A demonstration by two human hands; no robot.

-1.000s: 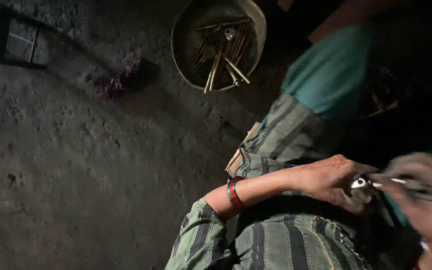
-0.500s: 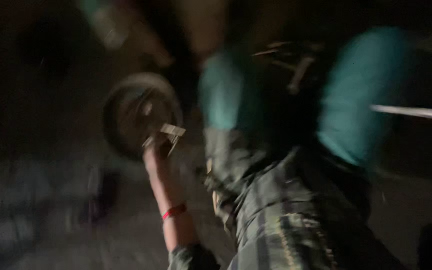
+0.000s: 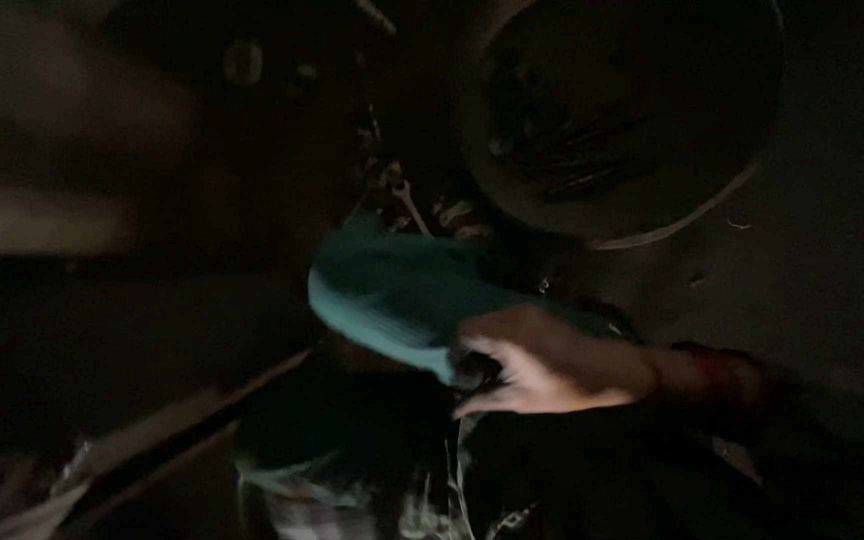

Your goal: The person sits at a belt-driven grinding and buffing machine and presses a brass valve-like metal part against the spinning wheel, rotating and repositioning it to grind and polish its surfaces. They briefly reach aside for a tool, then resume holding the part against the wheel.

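The scene is very dark. My left hand [image 3: 542,368], with a red bangle [image 3: 717,375] on its wrist, reaches in from the right. Its fingers curl against the lower edge of a teal rounded thing [image 3: 402,295] with a ribbed rim. Whether that is a slipper or cloth over a knee is unclear. Something small and dark sits under the fingertips, and I cannot tell if the hand grips it. My right hand is out of view.
A round metal pan [image 3: 722,195] holding several thin metal rods lies on the rough grey floor at the upper right. A small spanner [image 3: 409,203] and other bits lie left of it. Striped cloth [image 3: 302,500] shows at the bottom. A pale plank [image 3: 162,430] runs across the lower left.
The view has swung round sharply and darkened. The pan now sits at the upper right. My left hand has moved onto the teal thing. My right hand and its thin metal piece have left view.
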